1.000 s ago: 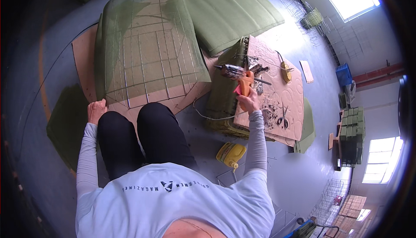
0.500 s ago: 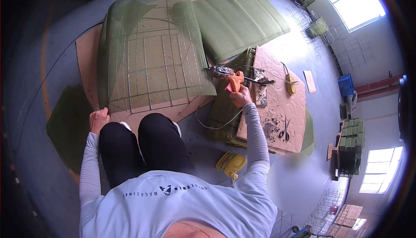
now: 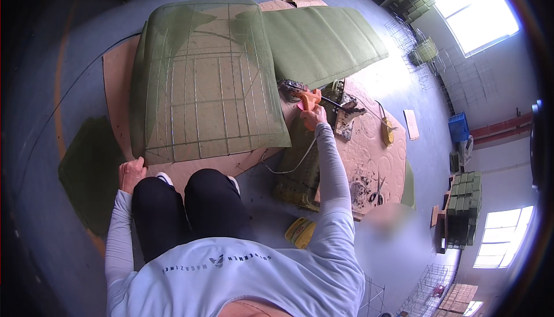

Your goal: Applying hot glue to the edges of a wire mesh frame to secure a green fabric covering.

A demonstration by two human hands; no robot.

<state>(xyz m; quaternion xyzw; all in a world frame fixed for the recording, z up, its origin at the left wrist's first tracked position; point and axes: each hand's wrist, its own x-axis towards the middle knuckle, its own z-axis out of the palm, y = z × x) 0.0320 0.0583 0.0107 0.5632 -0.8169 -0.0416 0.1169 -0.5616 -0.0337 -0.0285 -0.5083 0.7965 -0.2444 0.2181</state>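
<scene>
A wire frame [image 3: 196, 103] with green sheer fabric [image 3: 173, 28] stretched over it lies in front of my knees on cardboard. My left hand [image 3: 132, 174] is closed at the frame's near left corner, pinching the fabric edge there. My right hand [image 3: 313, 119] grips an orange glue gun [image 3: 312, 99], its dark, smeared front end close beside the frame's right edge. A dark stick juts from the gun's rear over the cardboard. Whether the nozzle touches the fabric cannot be made out.
To the right, stained cardboard [image 3: 369, 161] on a low block holds scissors [image 3: 377, 193], a smeared board [image 3: 346, 122] and a yellow power strip [image 3: 387, 132]. A white cord [image 3: 291, 170] loops below the gun. A green panel [image 3: 323, 43] lies behind; a yellow jug [image 3: 300, 232] stands near my right elbow.
My right hand has moved the glue gun farther away from me, up along the frame's right edge. The left hand stays at the corner. The whole view has shifted slightly.
</scene>
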